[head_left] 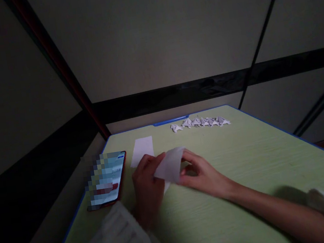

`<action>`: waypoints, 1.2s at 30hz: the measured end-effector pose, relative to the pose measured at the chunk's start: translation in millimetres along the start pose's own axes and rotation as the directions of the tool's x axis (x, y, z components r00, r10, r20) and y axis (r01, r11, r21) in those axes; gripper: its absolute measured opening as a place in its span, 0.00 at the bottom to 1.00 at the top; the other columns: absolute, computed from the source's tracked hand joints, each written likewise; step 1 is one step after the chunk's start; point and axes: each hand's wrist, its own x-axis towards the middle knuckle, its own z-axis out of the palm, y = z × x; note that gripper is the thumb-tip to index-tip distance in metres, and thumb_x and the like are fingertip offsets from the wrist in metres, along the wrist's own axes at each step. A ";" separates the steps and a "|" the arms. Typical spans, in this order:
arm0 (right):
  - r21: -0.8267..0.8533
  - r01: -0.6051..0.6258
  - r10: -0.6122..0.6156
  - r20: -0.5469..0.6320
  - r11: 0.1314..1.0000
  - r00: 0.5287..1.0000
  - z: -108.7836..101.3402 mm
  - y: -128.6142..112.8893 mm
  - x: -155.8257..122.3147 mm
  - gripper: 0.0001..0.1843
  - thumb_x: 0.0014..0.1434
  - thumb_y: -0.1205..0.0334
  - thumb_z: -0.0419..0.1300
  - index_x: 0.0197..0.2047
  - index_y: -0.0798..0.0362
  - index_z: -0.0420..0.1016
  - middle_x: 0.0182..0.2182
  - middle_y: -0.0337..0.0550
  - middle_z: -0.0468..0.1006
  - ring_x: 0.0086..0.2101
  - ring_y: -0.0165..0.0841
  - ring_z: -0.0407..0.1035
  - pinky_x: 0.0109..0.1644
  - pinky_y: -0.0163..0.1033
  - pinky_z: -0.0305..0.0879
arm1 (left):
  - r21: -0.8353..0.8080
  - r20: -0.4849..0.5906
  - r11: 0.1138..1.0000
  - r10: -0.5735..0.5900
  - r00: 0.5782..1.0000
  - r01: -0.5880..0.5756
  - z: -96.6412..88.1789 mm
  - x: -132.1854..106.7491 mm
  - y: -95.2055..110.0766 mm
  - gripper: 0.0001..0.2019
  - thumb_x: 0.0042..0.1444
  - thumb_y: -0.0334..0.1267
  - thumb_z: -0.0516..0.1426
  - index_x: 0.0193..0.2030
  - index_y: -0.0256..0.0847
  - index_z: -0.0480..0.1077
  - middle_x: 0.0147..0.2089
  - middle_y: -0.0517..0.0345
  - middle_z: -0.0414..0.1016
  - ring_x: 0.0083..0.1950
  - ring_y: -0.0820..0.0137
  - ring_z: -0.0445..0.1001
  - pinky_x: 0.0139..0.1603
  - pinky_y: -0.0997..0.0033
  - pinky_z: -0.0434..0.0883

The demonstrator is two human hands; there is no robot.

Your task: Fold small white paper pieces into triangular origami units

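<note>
A white sheet of paper (170, 166) is held up between my two hands, above the pale green table. Its upper part bends over in a curve. My left hand (149, 180) is closed on the paper's left side, with the thumb lying along it. On the right edge, my right hand (200, 172) pinches the sheet between thumb and fingers. A small white corner of paper shows below the sheet, between the hands. The fingertips behind the paper are hidden.
Several small folded paper figures (204, 122) stand in a row near the table's far edge. Another flat white sheet (142, 149) lies beyond my left hand. A lit phone (106, 180), partly blurred out, rests at the left edge. Panelled walls (161, 36) rise behind the table (246, 153).
</note>
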 end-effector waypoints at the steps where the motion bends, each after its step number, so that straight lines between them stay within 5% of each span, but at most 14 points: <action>1: 0.021 0.017 -0.018 0.043 1.000 0.999 3.4 -0.5 -2.7 0.21 0.41 0.60 0.61 0.40 0.54 0.64 0.38 0.44 0.66 0.36 0.31 0.62 0.34 0.34 0.62 | 0.028 0.023 0.997 0.073 0.997 -0.073 0.8 -2.5 0.4 0.18 0.44 0.25 0.46 0.40 0.38 0.69 0.27 0.59 0.62 0.29 0.73 0.64 0.29 0.76 0.63; 4: 0.092 0.008 -0.018 0.110 0.996 0.994 8.6 -3.7 -8.9 0.17 0.46 0.58 0.57 0.41 0.53 0.65 0.38 0.43 0.67 0.38 0.32 0.62 0.39 0.36 0.61 | 0.116 0.171 0.969 0.195 0.966 -0.216 4.9 -8.8 3.1 0.25 0.45 0.26 0.47 0.52 0.40 0.58 0.33 0.56 0.60 0.32 0.71 0.63 0.28 0.74 0.64; 10: 0.275 -0.069 0.033 0.132 0.959 0.991 7.5 -0.3 -9.0 0.16 0.50 0.56 0.53 0.42 0.52 0.67 0.35 0.41 0.70 0.39 0.32 0.63 0.45 0.38 0.58 | 0.251 0.338 0.939 0.143 0.930 -0.235 9.4 -9.5 10.1 0.36 0.45 0.35 0.49 0.60 0.38 0.35 0.40 0.51 0.55 0.38 0.65 0.61 0.29 0.68 0.67; 16: 0.609 -0.104 0.184 -0.070 0.786 0.981 6.1 12.4 2.1 0.16 0.47 0.56 0.55 0.39 0.55 0.68 0.33 0.43 0.72 0.33 0.32 0.65 0.39 0.38 0.60 | 0.167 0.216 0.951 0.223 0.951 -0.261 6.6 -9.0 7.7 0.27 0.48 0.38 0.50 0.57 0.39 0.50 0.39 0.52 0.54 0.40 0.66 0.59 0.37 0.65 0.65; 19: 0.574 -0.150 0.245 -0.091 0.805 0.965 1.9 10.6 5.2 0.12 0.44 0.58 0.59 0.31 0.57 0.70 0.26 0.42 0.72 0.26 0.29 0.63 0.30 0.34 0.60 | 0.064 0.009 0.988 0.139 0.990 -0.139 3.6 -4.5 4.9 0.17 0.50 0.34 0.49 0.49 0.38 0.61 0.39 0.53 0.57 0.42 0.68 0.60 0.43 0.65 0.62; 21: 0.501 -0.206 0.262 -0.045 0.841 0.964 -0.7 10.6 5.3 0.11 0.43 0.58 0.59 0.25 0.59 0.70 0.21 0.41 0.70 0.23 0.27 0.61 0.26 0.33 0.57 | -0.069 -0.028 0.997 -0.027 0.999 0.025 2.8 0.5 3.7 0.14 0.48 0.34 0.51 0.43 0.37 0.65 0.39 0.53 0.61 0.42 0.68 0.62 0.44 0.66 0.62; 23: 0.433 -0.237 0.266 -0.006 0.870 0.964 -2.6 12.0 4.7 0.13 0.43 0.57 0.60 0.22 0.61 0.69 0.18 0.40 0.68 0.21 0.26 0.60 0.25 0.32 0.56 | -0.278 0.069 0.928 -0.239 0.969 0.248 3.6 5.2 3.2 0.13 0.45 0.35 0.54 0.41 0.36 0.65 0.34 0.56 0.67 0.37 0.70 0.66 0.39 0.69 0.65; 27: 0.366 -0.232 0.256 -0.018 0.901 0.966 -6.3 13.8 5.8 0.13 0.40 0.58 0.61 0.19 0.61 0.68 0.16 0.37 0.67 0.19 0.23 0.59 0.23 0.31 0.54 | -0.488 0.396 0.637 -0.448 0.802 0.597 6.9 9.0 4.7 0.08 0.40 0.36 0.57 0.27 0.33 0.68 0.23 0.59 0.71 0.26 0.72 0.68 0.25 0.76 0.65; 31: 0.362 -0.222 0.250 -0.034 0.906 0.968 -12.5 12.4 9.5 0.12 0.39 0.60 0.62 0.17 0.61 0.67 0.13 0.36 0.67 0.15 0.22 0.58 0.18 0.29 0.52 | -0.529 0.407 0.548 -0.507 0.760 0.648 7.5 8.6 6.3 0.07 0.36 0.33 0.60 0.25 0.34 0.70 0.22 0.61 0.73 0.23 0.74 0.69 0.21 0.80 0.63; 36: 0.420 -0.238 0.283 -0.047 0.876 0.958 -17.5 14.4 11.8 0.11 0.38 0.61 0.63 0.19 0.61 0.68 0.14 0.36 0.68 0.15 0.21 0.59 0.18 0.28 0.53 | -0.569 0.495 0.457 -0.474 0.728 0.684 8.8 6.5 3.5 0.16 0.37 0.34 0.60 0.37 0.36 0.71 0.27 0.59 0.75 0.25 0.73 0.70 0.22 0.80 0.64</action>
